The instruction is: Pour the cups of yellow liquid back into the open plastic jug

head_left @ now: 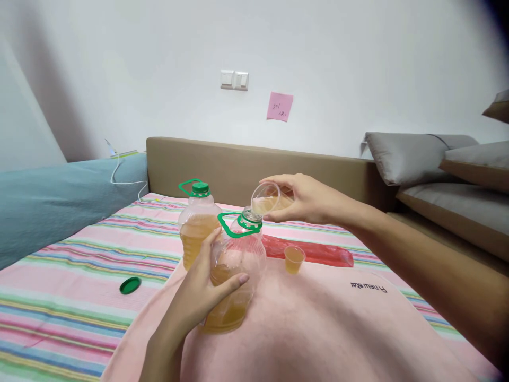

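My left hand is wrapped round the body of a clear plastic jug, which stands uncapped with amber liquid in its lower part and a green handle ring at its neck. Held in my right hand is a clear plastic cup, tipped over the jug's mouth with some amber liquid inside. Behind and to the left stands a second jug, fuller, closed by a green cap. Another small cup of amber liquid sits upright to the right of the uncapped jug.
A loose green cap lies on the striped sheet at left. The pink cloth lies under the uncapped jug, with a red plastic item at its far edge. Grey cushions are stacked at right, before a brown headboard.
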`<state>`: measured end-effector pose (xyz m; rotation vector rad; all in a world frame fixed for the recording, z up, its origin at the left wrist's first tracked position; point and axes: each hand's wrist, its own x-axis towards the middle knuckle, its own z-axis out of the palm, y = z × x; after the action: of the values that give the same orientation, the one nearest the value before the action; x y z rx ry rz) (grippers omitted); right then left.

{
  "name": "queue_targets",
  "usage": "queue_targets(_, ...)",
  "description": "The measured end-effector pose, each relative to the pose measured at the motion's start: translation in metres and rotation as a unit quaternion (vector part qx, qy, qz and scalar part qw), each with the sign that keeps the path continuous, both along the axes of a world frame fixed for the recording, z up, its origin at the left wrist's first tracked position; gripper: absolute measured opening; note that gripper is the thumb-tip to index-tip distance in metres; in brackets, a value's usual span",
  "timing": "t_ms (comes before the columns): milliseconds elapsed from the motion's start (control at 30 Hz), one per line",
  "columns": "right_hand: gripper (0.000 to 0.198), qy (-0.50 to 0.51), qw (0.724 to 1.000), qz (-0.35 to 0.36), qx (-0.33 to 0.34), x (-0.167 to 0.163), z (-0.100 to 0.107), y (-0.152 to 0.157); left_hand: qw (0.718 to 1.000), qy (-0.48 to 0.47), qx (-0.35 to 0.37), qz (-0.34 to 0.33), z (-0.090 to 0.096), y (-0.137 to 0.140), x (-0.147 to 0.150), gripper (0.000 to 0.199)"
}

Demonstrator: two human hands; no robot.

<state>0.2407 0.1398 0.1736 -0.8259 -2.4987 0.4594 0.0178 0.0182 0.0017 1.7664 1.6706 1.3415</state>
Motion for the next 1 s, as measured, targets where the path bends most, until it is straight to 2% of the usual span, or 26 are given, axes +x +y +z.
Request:
queue_targets(533, 0.069, 0.006, 1.000, -0.021, 0.003, -0.008, 0.003, -0.004, 1.000, -0.012, -0.005, -0.009, 0.002, -0.001, -0.001, 0.098)
queue_targets(800, 0.068, -0.034, 0.998, -0.037, 0.039, -0.012, 0.009, -0.013, 1.000, -0.005, -0.005, -0.002, -0.001, -0.001, -0.003, 0.099)
queue_targets(1000, 0.079, -0.064, 0.995, -0.031, 0.072, -0.010, 0.010, -0.013, 1.000, -0.009, -0.009, -0.005, -0.001, 0.000, -0.003, 0.099)
